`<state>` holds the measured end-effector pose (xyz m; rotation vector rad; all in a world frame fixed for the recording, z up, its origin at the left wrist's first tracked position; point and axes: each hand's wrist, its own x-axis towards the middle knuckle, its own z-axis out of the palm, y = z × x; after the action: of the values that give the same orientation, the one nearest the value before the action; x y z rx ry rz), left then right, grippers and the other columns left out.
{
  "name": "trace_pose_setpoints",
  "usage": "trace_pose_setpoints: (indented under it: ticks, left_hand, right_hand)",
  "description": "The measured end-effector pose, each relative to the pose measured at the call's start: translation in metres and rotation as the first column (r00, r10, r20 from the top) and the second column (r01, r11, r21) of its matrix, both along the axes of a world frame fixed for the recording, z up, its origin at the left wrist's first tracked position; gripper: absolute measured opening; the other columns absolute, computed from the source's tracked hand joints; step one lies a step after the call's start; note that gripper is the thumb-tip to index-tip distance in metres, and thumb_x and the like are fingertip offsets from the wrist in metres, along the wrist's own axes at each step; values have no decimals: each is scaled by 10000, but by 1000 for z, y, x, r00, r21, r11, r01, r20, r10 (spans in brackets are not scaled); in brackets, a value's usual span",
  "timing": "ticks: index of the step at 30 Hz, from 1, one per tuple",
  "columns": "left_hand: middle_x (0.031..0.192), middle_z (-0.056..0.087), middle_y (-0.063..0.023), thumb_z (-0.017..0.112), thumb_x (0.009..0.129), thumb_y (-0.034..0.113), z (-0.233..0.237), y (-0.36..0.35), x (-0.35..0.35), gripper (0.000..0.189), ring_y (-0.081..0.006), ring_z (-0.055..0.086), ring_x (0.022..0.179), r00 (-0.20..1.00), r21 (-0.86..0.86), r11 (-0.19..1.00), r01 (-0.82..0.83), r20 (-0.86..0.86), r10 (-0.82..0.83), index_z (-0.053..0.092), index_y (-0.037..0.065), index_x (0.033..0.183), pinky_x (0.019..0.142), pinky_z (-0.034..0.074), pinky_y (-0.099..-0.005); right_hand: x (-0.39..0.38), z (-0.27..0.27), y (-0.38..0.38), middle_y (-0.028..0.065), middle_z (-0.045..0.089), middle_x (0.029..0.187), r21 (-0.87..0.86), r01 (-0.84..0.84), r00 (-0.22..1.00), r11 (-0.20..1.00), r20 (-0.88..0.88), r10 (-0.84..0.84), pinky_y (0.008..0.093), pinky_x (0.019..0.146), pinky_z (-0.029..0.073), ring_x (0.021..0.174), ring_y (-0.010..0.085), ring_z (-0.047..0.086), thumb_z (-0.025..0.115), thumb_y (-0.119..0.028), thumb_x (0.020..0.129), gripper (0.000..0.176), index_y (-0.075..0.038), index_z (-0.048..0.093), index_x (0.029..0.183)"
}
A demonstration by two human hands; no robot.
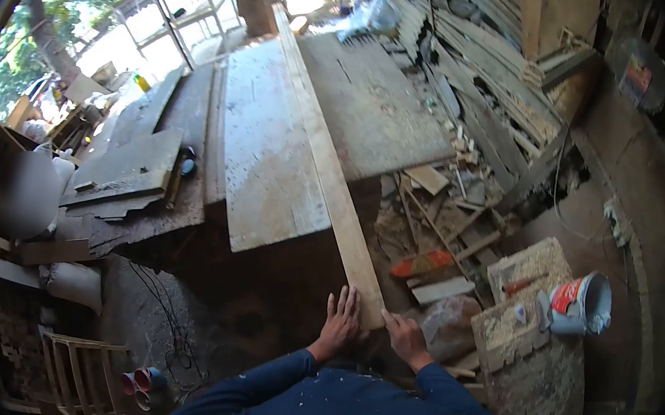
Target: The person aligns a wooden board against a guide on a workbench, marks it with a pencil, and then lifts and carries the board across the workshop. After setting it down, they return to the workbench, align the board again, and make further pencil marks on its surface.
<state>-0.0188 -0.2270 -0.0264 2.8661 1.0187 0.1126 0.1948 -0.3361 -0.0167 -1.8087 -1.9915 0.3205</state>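
A long, narrow wooden plank [327, 164] stretches away from me across the work surface, its near end sticking out past the edge. My left hand [341, 323] lies against the left side of that near end, fingers stretched out and pointing forward. At the right corner of the end, my right hand [407, 341] grips the plank with thumb and fingers bent around its edge. The plank rests on a pale, scratched board [268, 159] and beside a dusty grey-brown board [377, 106].
To the right, a white bucket with a red label [581, 303] stands on a sawdust-covered bench [527, 369]. Wood scraps [439, 211] litter the floor beside it. More boards [133, 168] lie at left, near a wooden rack [83, 376] and loose cables [172, 316].
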Motion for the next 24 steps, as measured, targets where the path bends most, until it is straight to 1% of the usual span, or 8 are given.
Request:
trace_pose_setpoints:
  ticks: [4, 9, 12, 15, 17, 18, 22, 24]
  left_hand:
    - [1695, 231, -266, 711, 831, 638, 9, 11, -5, 1125, -421, 141, 1606, 1000, -45, 999, 4, 19, -3, 307, -88, 1591, 1245, 78, -685]
    - [1696, 254, -245, 676, 842, 683, 14, 12, -12, 1102, -382, 169, 1608, 1000, -38, 999, 31, -2, -31, 350, -56, 1591, 1247, 77, -677]
    - [1703, 263, -225, 612, 874, 690, -5, 11, -12, 1017, -382, 228, 1596, 1000, 59, 998, 21, 10, -21, 406, -17, 1576, 1231, 104, -702]
    - [1693, 304, -214, 542, 954, 585, -6, 12, -11, 833, -369, 276, 1582, 999, 43, 999, 18, 34, -20, 459, 13, 1555, 1228, 132, -695]
    - [1670, 347, -213, 519, 983, 488, -15, 26, -13, 716, -371, 311, 1565, 996, 318, 946, 58, -76, -36, 497, 19, 1523, 1228, 147, -682]
    - [1659, 368, -212, 508, 997, 439, -19, 23, -14, 660, -372, 329, 1556, 990, 430, 898, 91, -140, -34, 516, 21, 1508, 1228, 155, -676]
    - [1614, 420, -228, 481, 1002, 307, -17, 33, -15, 539, -392, 378, 1524, 992, 304, 944, 128, -56, -116, 556, 7, 1444, 1221, 199, -639]
    - [1606, 429, -230, 468, 1006, 293, -14, 39, -18, 529, -388, 400, 1507, 987, 326, 932, 155, -89, -133, 556, 2, 1438, 1208, 226, -620]
  right_hand:
    - [18, -6, 18, 123, 707, 1267, 134, -129, 991, 983, 44, 124, 422, 856, 536, 1049, 299, 712, 659, -43, 860, 561, -57, 596, 1417]
    - [23, 12, 32, 162, 677, 1347, 62, -229, 972, 971, 71, 225, 429, 907, 520, 1169, 293, 687, 659, -21, 832, 601, -15, 575, 1427]
    - [25, 15, 39, 188, 636, 1404, 29, -271, 960, 962, 87, 267, 439, 929, 515, 1206, 306, 669, 707, -52, 814, 670, 1, 541, 1461]
    - [31, 10, 52, 192, 596, 1456, -37, -318, 941, 947, 106, 320, 441, 960, 501, 1214, 309, 661, 748, -101, 804, 737, -6, 508, 1495]
    - [39, 9, 59, 175, 579, 1486, -76, -364, 921, 928, 118, 370, 439, 971, 487, 1203, 288, 665, 750, -136, 810, 759, -28, 490, 1515]
    - [45, 11, 67, 191, 562, 1487, -109, -405, 903, 908, 107, 416, 444, 988, 480, 1216, 303, 645, 790, -237, 817, 779, -23, 490, 1503]
    - [56, 33, 96, 221, 593, 1395, -129, -548, 818, 826, 124, 562, 493, 1047, 470, 1279, 333, 595, 827, -414, 813, 848, 13, 512, 1475]
    - [57, 30, 105, 216, 595, 1387, -137, -569, 801, 811, 130, 584, 505, 1063, 462, 1283, 333, 594, 822, -412, 821, 830, 8, 518, 1469]
